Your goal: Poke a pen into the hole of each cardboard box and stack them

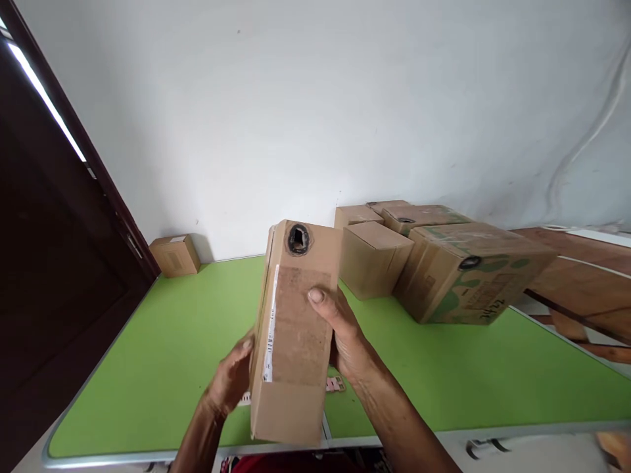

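Brown cardboard forms the box [302, 328] held over the green counter [142, 368], left hand [231, 376] clamped on its left side, right hand [345, 332] on its right, thumb across the front. Other boxes [473, 276] stand near the wall [276, 118].

Brown cardbd box [298, 410] – tilted, white barcode strip [271, 322] on L edge, dark-rimmed hole [298, 239] nr top, over green tabletop [142, 368]
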Motion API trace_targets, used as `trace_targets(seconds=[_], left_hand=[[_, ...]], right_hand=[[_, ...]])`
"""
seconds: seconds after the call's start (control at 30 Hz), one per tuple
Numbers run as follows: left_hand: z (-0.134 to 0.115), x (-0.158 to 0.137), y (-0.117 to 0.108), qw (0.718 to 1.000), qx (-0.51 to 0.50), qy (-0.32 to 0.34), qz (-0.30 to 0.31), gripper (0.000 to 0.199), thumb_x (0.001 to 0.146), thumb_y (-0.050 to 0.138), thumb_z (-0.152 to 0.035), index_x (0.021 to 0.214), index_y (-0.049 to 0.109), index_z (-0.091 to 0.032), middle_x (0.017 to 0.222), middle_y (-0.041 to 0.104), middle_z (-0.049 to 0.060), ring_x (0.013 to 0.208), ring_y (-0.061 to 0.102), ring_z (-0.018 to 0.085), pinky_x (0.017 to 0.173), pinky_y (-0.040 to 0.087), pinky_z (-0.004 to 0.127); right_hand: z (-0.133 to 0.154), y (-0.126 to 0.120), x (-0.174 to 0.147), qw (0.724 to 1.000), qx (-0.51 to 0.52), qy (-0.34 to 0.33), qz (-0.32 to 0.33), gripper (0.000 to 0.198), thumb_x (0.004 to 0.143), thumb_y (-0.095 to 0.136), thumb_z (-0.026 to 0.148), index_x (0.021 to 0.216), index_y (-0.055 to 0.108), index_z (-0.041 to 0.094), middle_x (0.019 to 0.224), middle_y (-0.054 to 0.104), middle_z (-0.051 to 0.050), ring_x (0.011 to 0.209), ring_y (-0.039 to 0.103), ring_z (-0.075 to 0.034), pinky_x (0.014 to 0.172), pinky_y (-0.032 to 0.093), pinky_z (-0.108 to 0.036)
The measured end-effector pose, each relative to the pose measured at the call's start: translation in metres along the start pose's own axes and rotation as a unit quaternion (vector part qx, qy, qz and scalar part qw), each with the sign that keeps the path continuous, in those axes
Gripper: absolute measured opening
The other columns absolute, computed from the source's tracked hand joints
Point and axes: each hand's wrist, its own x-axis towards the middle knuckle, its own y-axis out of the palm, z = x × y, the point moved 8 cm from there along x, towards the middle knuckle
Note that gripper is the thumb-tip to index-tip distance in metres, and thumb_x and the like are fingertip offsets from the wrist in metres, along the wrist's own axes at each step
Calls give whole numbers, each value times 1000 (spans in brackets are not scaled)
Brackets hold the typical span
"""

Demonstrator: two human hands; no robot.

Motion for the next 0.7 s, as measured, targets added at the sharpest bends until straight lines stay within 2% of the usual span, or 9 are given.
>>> trace_targets(seconds=[0.07, 0.13, 0.2, 0.3, 0.37, 0.47, 0.57, 0.7], left_hand=[[-31, 1, 1, 993, 85, 84, 1, 76, 95, 71, -73, 152, 69, -23, 149, 72, 18, 145, 62, 43, 124, 44, 57], [-61, -1, 9, 977, 151, 148, -1, 88, 95, 66, -78, 166, 54, -27, 163, 61, 17, 152, 53, 44, 128, 38, 58], [-88, -5, 22, 965, 190, 183, 1, 97, 89, 74, -78, 169, 49, -30, 169, 55, 16, 159, 46, 44, 131, 33, 57], [-116, -9, 48, 958, 188, 214, 17, 100, 80, 91, -66, 166, 53, -30, 169, 55, 15, 160, 42, 46, 132, 32, 57], [-123, -9, 60, 959, 185, 215, 20, 100, 79, 95, -56, 166, 53, -30, 168, 55, 14, 159, 44, 47, 130, 35, 58], [-121, -3, 65, 967, 153, 202, 8, 95, 82, 95, -48, 165, 55, -29, 166, 58, 15, 155, 49, 47, 127, 41, 57], [-113, 7, 64, 973, 121, 196, 4, 91, 83, 94, -46, 164, 56, -29, 163, 60, 15, 152, 52, 46, 124, 45, 55], [-108, 14, 62, 965, 145, 217, -20, 92, 86, 90, -48, 166, 50, -28, 159, 61, 16, 148, 56, 45, 118, 50, 54]], right_hand=[[0, 1, -5, 999, -24, -32, -14, 89, 79, 87, 70, 153, 52, 33, 147, 69, -14, 134, 66, -42, 104, 62, -58], [-1, 5, -9, 997, -49, -49, -18, 94, 79, 89, 68, 157, 48, 35, 147, 67, -13, 136, 65, -41, 107, 60, -58], [-3, 10, -12, 997, -61, -48, -11, 99, 78, 89, 69, 160, 44, 35, 148, 66, -14, 136, 64, -41, 106, 60, -59], [-3, 19, -15, 995, -89, -55, 0, 103, 79, 89, 65, 163, 37, 37, 155, 61, -14, 138, 63, -41, 106, 59, -60], [0, 22, -17, 992, -108, -68, 2, 104, 80, 90, 62, 164, 35, 39, 160, 58, -13, 142, 61, -41, 109, 57, -60], [0, 22, -18, 992, -100, -79, 13, 101, 81, 90, 59, 165, 37, 39, 161, 59, -12, 144, 60, -40, 111, 58, -58], [-7, 18, -16, 994, -90, -61, 27, 98, 83, 89, 59, 166, 39, 39, 160, 62, -11, 145, 60, -40, 111, 59, -59], [-15, 10, -8, 996, -75, -43, 24, 89, 88, 83, 64, 164, 45, 38, 164, 60, -11, 150, 57, -39, 113, 58, -58]])
